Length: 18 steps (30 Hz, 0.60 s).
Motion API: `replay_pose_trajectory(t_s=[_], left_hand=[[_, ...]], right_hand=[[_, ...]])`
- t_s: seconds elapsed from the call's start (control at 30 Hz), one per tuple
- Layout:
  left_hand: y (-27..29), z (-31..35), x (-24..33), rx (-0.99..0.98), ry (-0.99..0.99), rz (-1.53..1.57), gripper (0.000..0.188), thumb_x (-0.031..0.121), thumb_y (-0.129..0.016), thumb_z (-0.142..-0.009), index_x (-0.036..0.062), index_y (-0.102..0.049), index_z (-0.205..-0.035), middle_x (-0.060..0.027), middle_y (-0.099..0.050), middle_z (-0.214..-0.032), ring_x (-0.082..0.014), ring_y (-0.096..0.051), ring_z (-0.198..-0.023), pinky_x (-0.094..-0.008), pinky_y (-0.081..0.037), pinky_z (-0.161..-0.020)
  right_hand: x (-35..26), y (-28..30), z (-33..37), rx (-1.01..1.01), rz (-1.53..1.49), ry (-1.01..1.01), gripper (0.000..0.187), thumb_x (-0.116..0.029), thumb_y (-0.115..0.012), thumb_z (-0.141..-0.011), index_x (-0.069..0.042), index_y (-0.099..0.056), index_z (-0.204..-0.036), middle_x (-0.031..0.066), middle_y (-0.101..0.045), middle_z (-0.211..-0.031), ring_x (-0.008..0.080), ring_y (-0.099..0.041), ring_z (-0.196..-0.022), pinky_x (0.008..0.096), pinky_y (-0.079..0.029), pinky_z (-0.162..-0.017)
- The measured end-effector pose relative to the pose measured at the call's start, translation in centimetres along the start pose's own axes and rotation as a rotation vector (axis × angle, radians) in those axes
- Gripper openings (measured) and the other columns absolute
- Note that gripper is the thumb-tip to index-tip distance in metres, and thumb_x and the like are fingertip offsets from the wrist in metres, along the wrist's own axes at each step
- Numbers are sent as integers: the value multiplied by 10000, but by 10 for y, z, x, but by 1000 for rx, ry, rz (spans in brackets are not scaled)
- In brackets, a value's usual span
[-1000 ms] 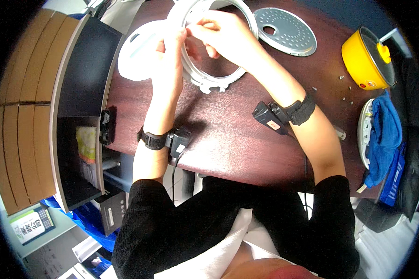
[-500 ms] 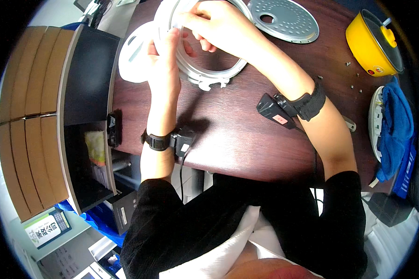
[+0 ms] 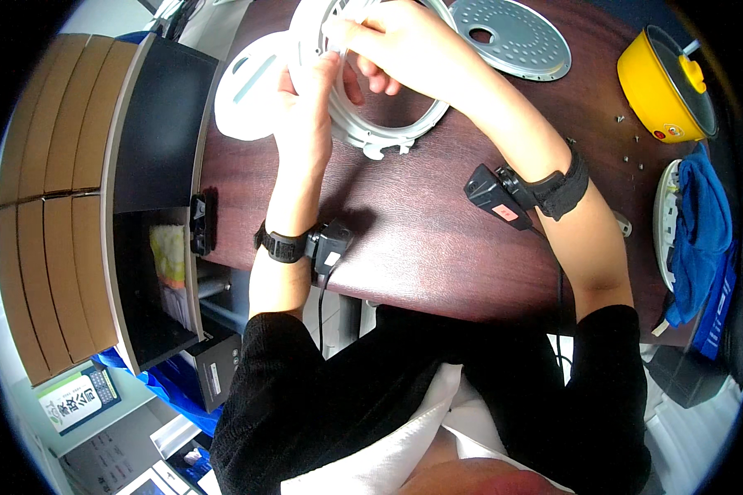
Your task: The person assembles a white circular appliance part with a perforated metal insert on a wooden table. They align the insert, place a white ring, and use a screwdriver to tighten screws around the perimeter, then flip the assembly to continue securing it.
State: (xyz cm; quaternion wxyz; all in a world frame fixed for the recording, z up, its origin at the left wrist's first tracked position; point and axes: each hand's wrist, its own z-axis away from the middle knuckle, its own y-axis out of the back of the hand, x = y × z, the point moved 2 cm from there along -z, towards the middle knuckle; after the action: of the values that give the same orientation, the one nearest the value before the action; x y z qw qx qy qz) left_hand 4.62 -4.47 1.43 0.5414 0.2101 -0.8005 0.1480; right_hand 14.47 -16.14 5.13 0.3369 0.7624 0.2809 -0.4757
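A white plastic ring-shaped housing point(image 3: 309, 37) stands tilted at the far edge of the view, with small hooked tabs on its near rim. My left hand point(image 3: 305, 111) grips the ring's left side, thumb along it. Reaching across from the right, my right hand point(image 3: 409, 45) has its thumb and fingertips pinched at the ring's inner edge; any small part between them cannot be made out. Left of the ring lies a white rounded plastic cover point(image 3: 246, 95) with a long slot. A grey metal disc point(image 3: 520, 49) with dimples and an off-centre hole lies beyond my right forearm.
At the right are a yellow pot point(image 3: 648, 87) with a dark lid, several loose screws point(image 3: 620, 120), and a blue cloth point(image 3: 702, 214) over a white plastic part point(image 3: 667, 223). A dark shelf unit point(image 3: 161, 132) with cardboard boxes point(image 3: 58, 124) borders the table's left side.
Both hands and the ring sit slightly farther right in view, while my grip looks much the same. The view itself has shifted a little.
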Motion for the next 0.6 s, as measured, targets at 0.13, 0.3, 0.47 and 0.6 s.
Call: replay_pose_trajectory(t_s=[0.13,0.3,0.47,0.6], left_hand=[[-4,2,5,-1,-19,-57,183,205,-525,-903,27,-552,-871,-61,-555,-646,-140,-545,-528,-266,-453,-478],[-1,5,0,-6,2,10,178,204,-553,-912,27,-560,-930,-30,-575,-633,-108,-549,-508,-239,-451,-482],[1,7,-2,11,36,-29,188,194,-575,-900,16,-561,-957,-33,-580,-630,-104,-556,-520,-237,-446,-474],[-4,10,0,20,22,16,192,177,-596,-891,7,-567,-977,-35,-585,-635,-103,-559,-521,-239,-446,-469]], right_hand=[[4,-5,-3,-72,16,-66,303,-232,-491,-958,34,-633,-993,110,-651,-661,153,-614,-512,274,-501,-488],[-8,13,-2,20,-147,-73,303,-240,-492,-964,28,-628,-1005,63,-610,-631,109,-545,-448,223,-452,-421],[7,12,-8,226,-412,-118,243,-170,-488,-952,44,-603,-958,38,-585,-628,87,-509,-416,205,-413,-378],[8,6,-3,289,-104,-167,245,-151,-512,-926,41,-629,-828,75,-594,-626,97,-518,-422,243,-414,-396]])
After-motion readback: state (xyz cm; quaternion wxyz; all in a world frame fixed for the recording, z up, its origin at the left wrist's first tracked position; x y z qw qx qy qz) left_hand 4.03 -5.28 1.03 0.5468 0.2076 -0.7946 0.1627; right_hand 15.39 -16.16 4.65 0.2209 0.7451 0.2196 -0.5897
